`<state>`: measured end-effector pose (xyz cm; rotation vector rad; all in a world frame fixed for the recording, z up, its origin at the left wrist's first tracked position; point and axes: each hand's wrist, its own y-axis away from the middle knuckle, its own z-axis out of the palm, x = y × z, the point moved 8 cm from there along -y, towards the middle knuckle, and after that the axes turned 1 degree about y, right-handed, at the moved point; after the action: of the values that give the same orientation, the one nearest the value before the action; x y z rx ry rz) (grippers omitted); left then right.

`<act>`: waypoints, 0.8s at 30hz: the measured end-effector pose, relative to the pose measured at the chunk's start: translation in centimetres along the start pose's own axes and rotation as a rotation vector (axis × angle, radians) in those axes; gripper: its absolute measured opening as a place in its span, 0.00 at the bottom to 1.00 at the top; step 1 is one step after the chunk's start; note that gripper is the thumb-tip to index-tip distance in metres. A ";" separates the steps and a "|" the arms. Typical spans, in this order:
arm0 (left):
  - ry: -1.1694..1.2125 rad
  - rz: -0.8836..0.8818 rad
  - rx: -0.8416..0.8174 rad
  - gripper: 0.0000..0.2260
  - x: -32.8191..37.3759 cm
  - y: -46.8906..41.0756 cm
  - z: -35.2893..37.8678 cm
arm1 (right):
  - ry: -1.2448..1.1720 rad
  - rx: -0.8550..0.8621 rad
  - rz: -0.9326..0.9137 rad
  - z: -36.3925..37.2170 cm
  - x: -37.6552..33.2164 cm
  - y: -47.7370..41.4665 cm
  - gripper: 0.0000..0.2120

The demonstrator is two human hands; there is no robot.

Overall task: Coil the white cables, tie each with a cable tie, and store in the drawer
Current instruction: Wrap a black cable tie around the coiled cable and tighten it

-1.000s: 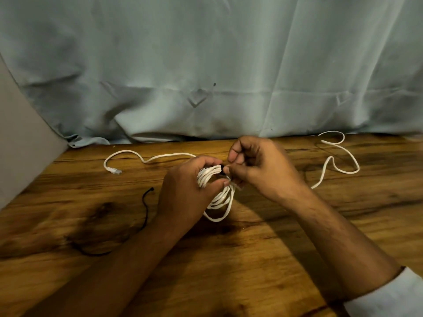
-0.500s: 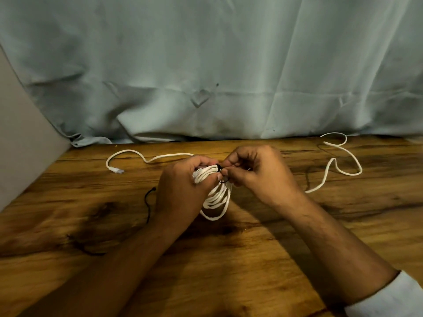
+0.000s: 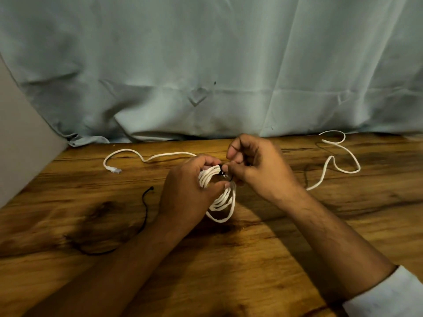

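Note:
My left hand (image 3: 187, 191) grips a coiled white cable (image 3: 223, 200) just above the wooden table (image 3: 251, 259); several loops hang below my fingers. My right hand (image 3: 258, 165) pinches a black cable tie (image 3: 221, 171) wrapped around the top of the coil. Most of the tie is hidden by my fingers. A second white cable lies loose along the back of the table, its plug end (image 3: 113, 169) at the left and a wavy stretch (image 3: 338, 156) at the right.
Another black cable tie (image 3: 144, 209) lies on the table left of my left forearm. A pale blue cloth (image 3: 206, 76) hangs behind the table. A grey panel (image 3: 20, 145) stands at the left edge. No drawer is in view.
My hands have stayed together over the coil. My right hand shifted slightly up and right at the tie; the coil barely moved.

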<state>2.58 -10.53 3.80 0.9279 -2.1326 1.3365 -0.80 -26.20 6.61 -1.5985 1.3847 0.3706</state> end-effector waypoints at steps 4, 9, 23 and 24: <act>-0.075 0.020 0.013 0.17 0.1 0.0 0.0 | -0.096 -0.001 0.087 0.2 0.8 -0.1 0.10; -0.086 0.033 0.054 0.12 -0.2 -0.3 -0.7 | -0.065 0.014 0.103 0.5 1.0 0.0 0.07; -0.003 -0.034 0.094 0.12 -1.0 -0.4 -1.1 | -0.462 -0.074 0.362 0.9 1.9 0.5 0.06; 0.002 -0.034 0.094 0.12 -1.0 -0.4 -1.1 | -0.426 -0.072 0.348 0.7 1.8 0.5 0.06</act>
<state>3.51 -9.38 3.81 0.9952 -2.0583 1.4300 -0.42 -26.67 4.68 -1.2345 1.3184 0.9210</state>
